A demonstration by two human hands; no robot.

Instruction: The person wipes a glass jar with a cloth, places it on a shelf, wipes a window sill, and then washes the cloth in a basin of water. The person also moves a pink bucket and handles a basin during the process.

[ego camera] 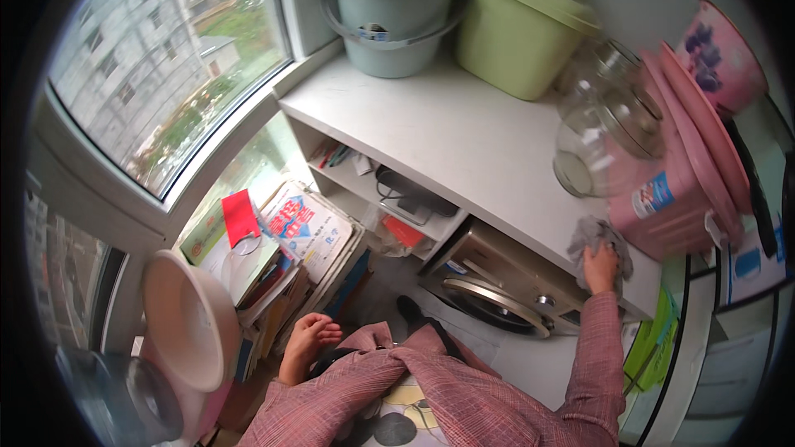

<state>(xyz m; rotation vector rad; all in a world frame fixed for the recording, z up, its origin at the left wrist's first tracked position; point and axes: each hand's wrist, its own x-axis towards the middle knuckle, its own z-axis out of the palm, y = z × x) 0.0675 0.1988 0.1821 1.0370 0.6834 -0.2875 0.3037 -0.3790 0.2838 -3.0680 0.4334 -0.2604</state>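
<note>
My right hand (601,268) presses a grey cloth (597,237) onto the right end of the white countertop (435,130), close to the front edge. Just beyond the cloth is a pink plastic bin (664,217), with clear glass jars (587,164) to its left. My left hand (313,338) is held in front of my body at the lower left, fingers loosely curled, and nothing shows in it. The stack of books and papers (310,236) lies just beyond that hand.
A grey-blue bucket (394,31) and a lidded green bin (518,37) stand at the countertop's back. Below are open shelves (348,177) and a front-loading washing machine (497,285). A beige basin (186,323) leans at left, below the window (168,62).
</note>
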